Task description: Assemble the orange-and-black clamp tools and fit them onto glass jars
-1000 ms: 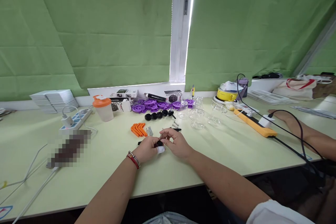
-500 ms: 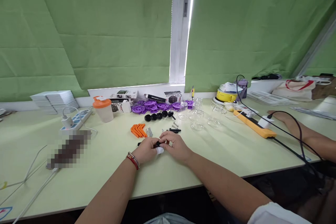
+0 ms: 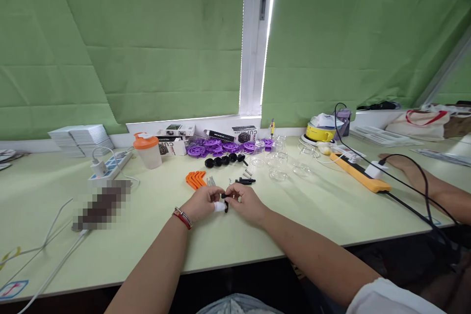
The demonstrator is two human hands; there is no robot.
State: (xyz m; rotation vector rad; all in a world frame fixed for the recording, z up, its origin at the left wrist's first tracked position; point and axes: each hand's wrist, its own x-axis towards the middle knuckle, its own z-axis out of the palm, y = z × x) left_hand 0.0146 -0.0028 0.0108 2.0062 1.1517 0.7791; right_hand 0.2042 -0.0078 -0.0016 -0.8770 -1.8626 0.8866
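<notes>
Across the pale tabletop, both hands' fingers pinch a small black part, seemingly between their tips.

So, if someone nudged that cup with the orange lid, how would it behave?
The cup stands tall and narrows toward its base, so a push near its orange lid might tip it. Its cloudy, see-through wall looks like plastic, so it's probably light.

Green blinds cover the windows behind a pale worktop. Bright daylight slips past the white window frame.
</notes>
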